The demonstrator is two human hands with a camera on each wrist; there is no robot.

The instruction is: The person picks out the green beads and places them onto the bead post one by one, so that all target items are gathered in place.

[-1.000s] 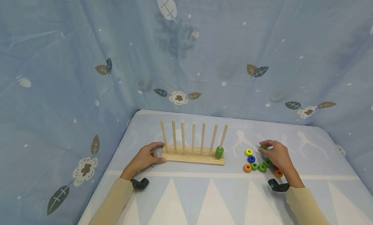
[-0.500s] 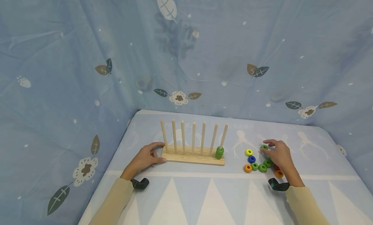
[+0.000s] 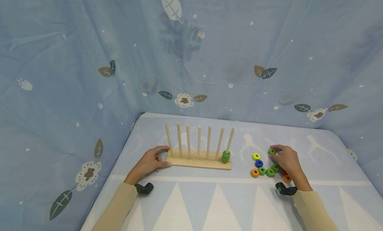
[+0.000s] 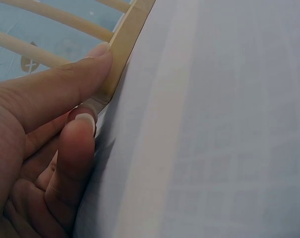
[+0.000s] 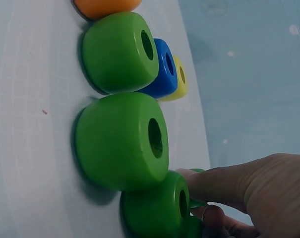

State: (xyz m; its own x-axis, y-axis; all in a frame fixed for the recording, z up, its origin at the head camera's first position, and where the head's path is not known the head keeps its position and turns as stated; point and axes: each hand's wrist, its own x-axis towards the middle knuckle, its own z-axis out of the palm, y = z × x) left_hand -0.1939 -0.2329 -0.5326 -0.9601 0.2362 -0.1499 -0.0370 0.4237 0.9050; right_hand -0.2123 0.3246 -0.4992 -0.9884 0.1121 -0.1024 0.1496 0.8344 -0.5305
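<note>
A wooden peg stand [image 3: 191,162] with several upright pegs stands on the table. Green beads [image 3: 225,157] are stacked on its rightmost peg. My left hand [image 3: 149,160] holds the stand's left end between thumb and index finger; in the left wrist view the thumb [image 4: 85,74] lies along the base edge, the other fingers curled below. To the right, my right hand [image 3: 286,159] pinches a green bead [image 3: 272,151] at the back of a loose group. In the right wrist view that bead is mostly hidden behind the thumb [image 5: 219,186] and a nearer green bead [image 5: 157,206].
Loose beads lie left of and below my right hand: yellow [image 3: 256,156], blue [image 3: 259,163], orange [image 3: 255,173] and several green [image 3: 270,173]. A red bead [image 3: 284,172] and another orange bead [image 3: 287,179] sit by the wrist. A patterned blue cloth [image 3: 227,58] hangs behind the table.
My right hand first shifted slightly right with its fingers apart around the green bead, then thumb and index finger came together on it. My left hand stays on the stand.
</note>
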